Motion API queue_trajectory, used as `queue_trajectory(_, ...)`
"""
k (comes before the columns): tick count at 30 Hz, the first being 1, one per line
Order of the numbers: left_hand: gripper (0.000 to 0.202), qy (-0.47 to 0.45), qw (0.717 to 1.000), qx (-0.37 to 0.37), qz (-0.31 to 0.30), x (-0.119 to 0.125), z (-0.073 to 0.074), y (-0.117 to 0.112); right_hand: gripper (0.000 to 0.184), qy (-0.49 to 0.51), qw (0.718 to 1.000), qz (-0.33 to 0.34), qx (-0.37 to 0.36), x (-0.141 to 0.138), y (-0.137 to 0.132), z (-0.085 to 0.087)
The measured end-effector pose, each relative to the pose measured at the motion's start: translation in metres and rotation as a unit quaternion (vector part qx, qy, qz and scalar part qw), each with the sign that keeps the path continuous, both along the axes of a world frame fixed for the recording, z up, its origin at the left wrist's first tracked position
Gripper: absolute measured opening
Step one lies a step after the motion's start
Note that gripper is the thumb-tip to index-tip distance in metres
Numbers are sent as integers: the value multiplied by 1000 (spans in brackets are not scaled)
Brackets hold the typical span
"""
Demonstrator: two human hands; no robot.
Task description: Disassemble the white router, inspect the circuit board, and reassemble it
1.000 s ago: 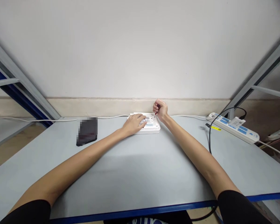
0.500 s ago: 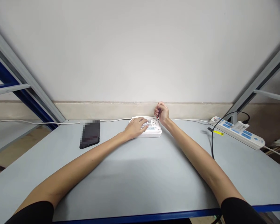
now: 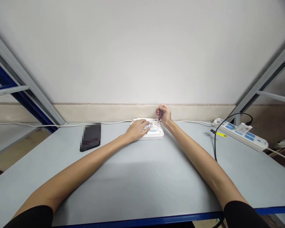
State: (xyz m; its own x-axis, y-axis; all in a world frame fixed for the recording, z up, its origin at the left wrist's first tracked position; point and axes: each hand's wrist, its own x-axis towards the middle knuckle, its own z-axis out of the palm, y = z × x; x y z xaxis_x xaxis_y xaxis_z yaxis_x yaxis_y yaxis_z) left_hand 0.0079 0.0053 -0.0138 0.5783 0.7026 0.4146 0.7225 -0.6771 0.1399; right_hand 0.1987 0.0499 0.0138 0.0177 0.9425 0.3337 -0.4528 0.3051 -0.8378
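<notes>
A white router (image 3: pixel 156 135) lies on the grey table against the wall, its vented face with printed labels turned up. My left hand (image 3: pixel 136 129) rests flat across the left part of it, fingers spread. Over its back right corner, my right hand (image 3: pixel 165 114) is closed around a small screwdriver (image 3: pixel 160 115) with a reddish, see-through handle. The screwdriver points down, its lower end at the router's corner. Whether the tip sits in a screw is too small to tell.
A black phone-like slab (image 3: pixel 92 136), partly pixelated, lies left of my left hand. A white power strip (image 3: pixel 242 134) with blue sockets stands at the right, with a black cable (image 3: pixel 215 148) beside it. A white cable (image 3: pixel 116 122) runs along the wall. Metal frame posts flank the table.
My right hand has turned slightly, and more of the screwdriver's handle shows between its fingers. My left hand stays on the router. The whole view has shifted a little.
</notes>
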Motion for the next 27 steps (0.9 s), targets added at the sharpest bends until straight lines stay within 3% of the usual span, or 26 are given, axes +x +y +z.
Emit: queue_trajectory(27,37,11,1000,-1,0,1,1,0,25,-2,1000,-3,1,5,5,-1)
